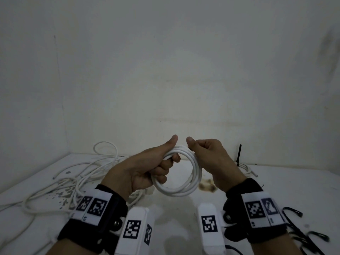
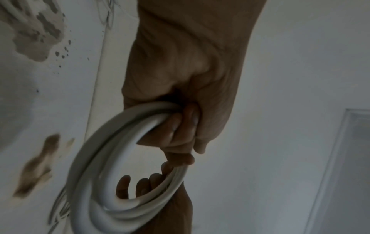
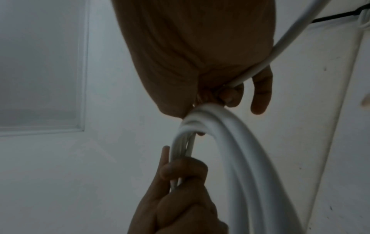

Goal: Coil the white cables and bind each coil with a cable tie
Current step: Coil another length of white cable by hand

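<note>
A white cable coil of several loops hangs in the air above the table, held by both hands. My left hand grips its left side, fingers curled through the ring and thumb up. My right hand grips the top right of the coil, fingers curled, thumb toward the left thumb. In the left wrist view the coil runs out of my fist. In the right wrist view the loops leave my right hand, and a single strand runs off up right.
Loose white cables lie tangled on the white table at the left. A bound white coil with a black tie sticking up sits at the back right. Several black cable ties lie at the near right. A brown stain marks the table.
</note>
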A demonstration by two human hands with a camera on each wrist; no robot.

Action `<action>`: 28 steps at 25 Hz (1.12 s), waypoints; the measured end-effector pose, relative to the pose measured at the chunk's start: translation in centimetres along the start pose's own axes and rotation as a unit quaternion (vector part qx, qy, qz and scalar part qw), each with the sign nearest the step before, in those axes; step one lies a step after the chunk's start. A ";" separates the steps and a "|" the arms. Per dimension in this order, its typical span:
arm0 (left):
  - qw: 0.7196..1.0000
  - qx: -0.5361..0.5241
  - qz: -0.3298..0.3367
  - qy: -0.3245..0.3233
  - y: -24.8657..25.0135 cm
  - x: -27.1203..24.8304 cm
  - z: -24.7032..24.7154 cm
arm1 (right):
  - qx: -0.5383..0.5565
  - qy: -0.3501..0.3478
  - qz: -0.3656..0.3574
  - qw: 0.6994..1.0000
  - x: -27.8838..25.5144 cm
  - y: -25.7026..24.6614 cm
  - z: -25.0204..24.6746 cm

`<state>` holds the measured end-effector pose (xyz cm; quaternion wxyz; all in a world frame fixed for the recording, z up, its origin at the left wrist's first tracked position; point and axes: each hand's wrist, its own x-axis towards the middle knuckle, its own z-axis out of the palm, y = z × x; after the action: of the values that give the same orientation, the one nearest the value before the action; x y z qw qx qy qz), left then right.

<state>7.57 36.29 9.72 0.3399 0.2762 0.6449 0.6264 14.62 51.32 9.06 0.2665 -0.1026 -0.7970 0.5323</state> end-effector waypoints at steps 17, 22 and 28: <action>0.993 -0.067 0.027 0.096 -0.5 1.4 -1.5 | -0.004 -0.021 0.048 0.999 0.2 0.4 -0.6; 0.962 -0.179 0.073 0.192 -0.6 2.1 -5.3 | -0.068 -0.137 0.040 0.987 -0.5 0.5 -4.3; 0.953 -0.200 0.082 0.213 -1.0 2.2 -7.2 | -0.090 -0.252 0.001 0.963 -0.7 0.1 -4.2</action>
<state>0.65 33.48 8.41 0.1905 0.1144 0.5392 0.8124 17.45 54.39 10.01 0.0456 0.0105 -0.8831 0.4669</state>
